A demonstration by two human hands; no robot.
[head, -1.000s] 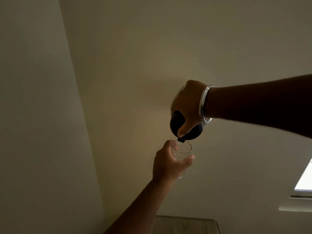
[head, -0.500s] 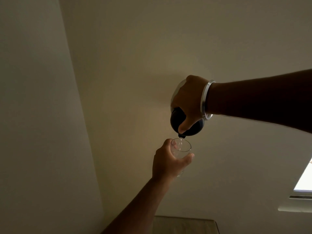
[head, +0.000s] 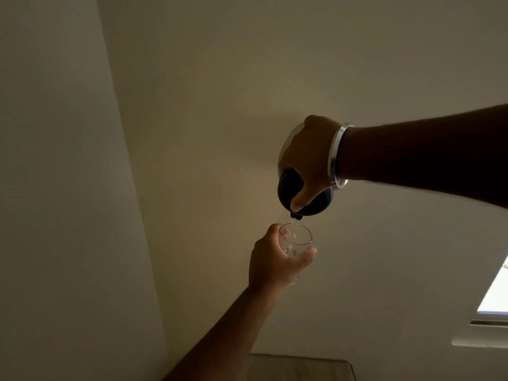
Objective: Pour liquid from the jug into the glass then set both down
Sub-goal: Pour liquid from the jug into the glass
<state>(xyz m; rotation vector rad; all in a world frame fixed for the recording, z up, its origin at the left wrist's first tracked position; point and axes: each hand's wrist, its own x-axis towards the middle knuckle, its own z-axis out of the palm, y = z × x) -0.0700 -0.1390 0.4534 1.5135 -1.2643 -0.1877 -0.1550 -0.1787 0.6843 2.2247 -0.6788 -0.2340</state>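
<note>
Head view, dim room, pale wall (head: 220,105) behind. Right hand (head: 310,160) wrapped round a dark jug (head: 286,196), tipped steeply, spout (head: 296,215) pointing down, thumb pressed along the lid side. Silver bangle (head: 336,155) at that wrist. Left hand (head: 275,262) closed round a clear glass (head: 295,239), held upright directly beneath the spout, just apart from it. Thin clear stream (head: 295,228) falling from spout into the glass's open mouth. Small amount of clear liquid inside the glass; level hard to read. Jug's contents hidden by its dark shell. Both held in the air, above a pale surface (head: 297,369) at the bottom edge. Bright window (head: 494,295) at lower right.
</note>
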